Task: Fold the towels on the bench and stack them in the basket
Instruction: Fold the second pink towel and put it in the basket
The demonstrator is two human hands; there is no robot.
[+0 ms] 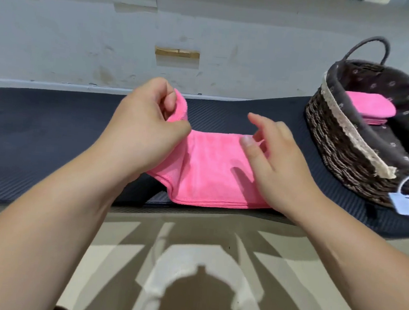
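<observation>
A pink towel (pixel 209 170) lies on the dark bench (pixel 41 127), folded over itself with its near edge along the bench's front. My left hand (pixel 144 130) pinches the towel's left end and lifts it off the surface, the cloth curling over my fingers. My right hand (pixel 274 158) hovers over the towel's right part with fingers spread and slightly bent, holding nothing. A dark woven basket (pixel 341 146) with a grey fabric liner and lace trim stands at the right. Inside it lies a stack of folded pink towels (pixel 371 106).
A white wall with socket plates runs behind the bench. A white tag on a cord (pixel 404 204) hangs from the basket's front. The floor below the bench's front edge shows light and shadow patches.
</observation>
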